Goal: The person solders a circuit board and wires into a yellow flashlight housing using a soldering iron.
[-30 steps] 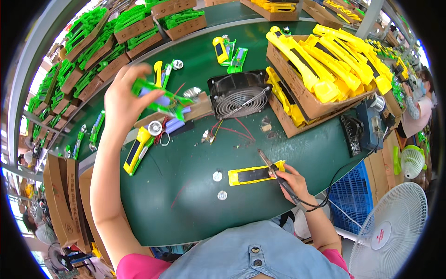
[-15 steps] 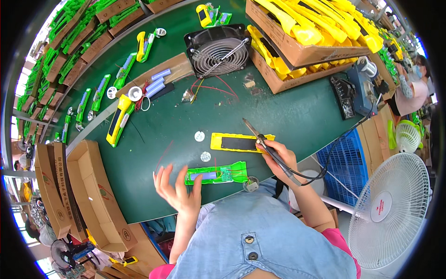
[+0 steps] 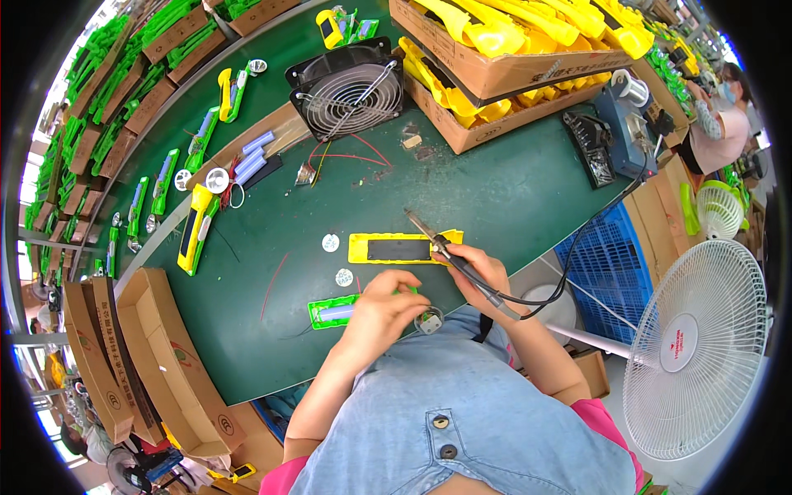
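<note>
My right hand (image 3: 478, 279) grips a soldering iron (image 3: 462, 266), its tip pointing up and left over the bench. Below that tip lies a yellow casing half (image 3: 359, 249) with a black panel. My left hand (image 3: 384, 309) reaches across an open green casing half (image 3: 315, 315) with its fingers drawn together in a pinch; whatever they hold is too small to tell. A blue cylindrical battery cell (image 3: 334, 313) shows in the green casing, while the hand hides its circuit board. A round lamp reflector (image 3: 429, 320) rests at the casing's right end, by the bench edge.
A black metal-grilled fan (image 3: 346, 91) stands at the back, beside stacked cartons (image 3: 503, 78) of yellow casings. Blue cells (image 3: 252, 161) and an assembled yellow-green torch (image 3: 196, 227) lie left. A blue soldering station (image 3: 631, 136) sits right, its cord running to the iron. White fan (image 3: 693, 351) stands right.
My left hand has moved right, from beside the green casing to over its circuit board, and its spread fingers have closed into a pinch. The right hand still holds the soldering iron.
</note>
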{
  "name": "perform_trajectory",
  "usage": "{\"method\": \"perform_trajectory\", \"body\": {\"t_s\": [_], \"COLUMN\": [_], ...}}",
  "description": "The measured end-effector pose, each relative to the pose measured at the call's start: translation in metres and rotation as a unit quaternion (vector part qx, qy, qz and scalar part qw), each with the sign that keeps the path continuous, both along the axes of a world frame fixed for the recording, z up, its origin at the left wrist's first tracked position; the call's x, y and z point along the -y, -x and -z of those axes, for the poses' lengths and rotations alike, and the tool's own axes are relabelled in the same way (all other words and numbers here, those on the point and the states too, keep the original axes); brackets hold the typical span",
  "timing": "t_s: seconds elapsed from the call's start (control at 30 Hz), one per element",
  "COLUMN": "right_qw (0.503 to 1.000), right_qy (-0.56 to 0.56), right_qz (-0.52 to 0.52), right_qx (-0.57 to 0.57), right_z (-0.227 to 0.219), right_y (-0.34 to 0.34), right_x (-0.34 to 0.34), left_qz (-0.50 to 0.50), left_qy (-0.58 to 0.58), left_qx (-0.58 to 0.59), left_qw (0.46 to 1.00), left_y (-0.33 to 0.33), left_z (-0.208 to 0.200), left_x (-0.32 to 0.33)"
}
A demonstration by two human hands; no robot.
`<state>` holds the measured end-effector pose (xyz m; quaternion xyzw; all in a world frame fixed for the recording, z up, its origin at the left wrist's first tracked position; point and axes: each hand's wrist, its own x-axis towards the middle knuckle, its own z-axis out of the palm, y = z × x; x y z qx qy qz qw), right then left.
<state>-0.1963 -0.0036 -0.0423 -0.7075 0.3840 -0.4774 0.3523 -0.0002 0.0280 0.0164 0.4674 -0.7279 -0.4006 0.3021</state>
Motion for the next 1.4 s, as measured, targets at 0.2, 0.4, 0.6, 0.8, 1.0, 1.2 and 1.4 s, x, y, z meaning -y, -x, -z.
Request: {"method": "perform_trajectory", "body": {"t_s": [0.2, 0.4, 0.6, 0.8, 1.0, 1.2, 1.4], "right_qw": [0.998, 0.987, 0.998, 0.879, 0.886, 0.89, 0.897], "right_qy": [-0.004, 0.106, 0.056, -0.384, -0.387, -0.38, -0.375], "right_qz": [-0.056, -0.088, -0.04, 0.024, 0.019, 0.004, 0.003], "right_qx": [-0.019, -0.08, -0.007, 0.281, 0.256, 0.252, 0.232], "right_z": [-0.007, -0.012, -0.027, -0.007, -0.007, -0.007, -0.006], "right_y": [0.002, 0.005, -0.017, -0.033, -0.036, -0.039, -0.038], "right_x": [-0.002, -0.003, -0.01, -0.01, -0.009, -0.009, -0.01], "left_qz": [-0.367, -0.178, -0.077, -0.043, -0.034, -0.028, -0.013], "left_qy": [-0.098, 0.196, 0.107, 0.007, 0.031, 0.046, 0.046], "left_qx": [-0.225, 0.274, 0.242, 0.294, 0.317, 0.325, 0.335], "left_qw": [0.897, 0.925, 0.961, 0.955, 0.947, 0.944, 0.941], "left_y": [-0.021, -0.042, -0.059, -0.059, -0.057, -0.056, -0.056], "left_z": [-0.002, -0.002, -0.007, -0.007, -0.005, -0.001, -0.003], "left_x": [-0.008, 0.001, 0.021, 0.023, 0.022, 0.022, 0.024]}}
